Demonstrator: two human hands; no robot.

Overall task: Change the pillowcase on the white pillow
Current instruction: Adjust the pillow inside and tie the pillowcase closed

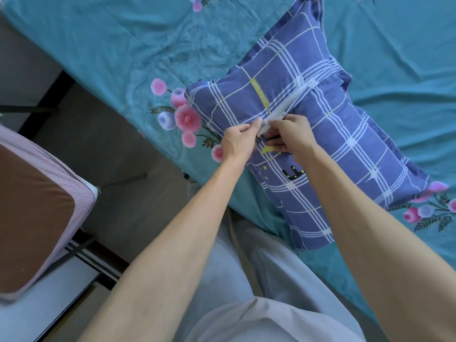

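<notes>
a: position of item?
b: one pillow in a blue plaid pillowcase (320,134), lying on the bed (123,45), near edge. long axis running away up-right from the hands; pale opening strip (286,104) along it, near end right at the fingertips.

a: hands?
b: two, both at the strip's near end. left hand (238,141) pinching the pale fabric, fingers curled. right hand (288,135) curled round the other lip, just beside. neither nearer; both touching.

a: judgement?
b: probably parting the opening, then pulling along the axis. white pillow itself not visible.

a: count?
b: one pillowcase, no spare seen.
</notes>
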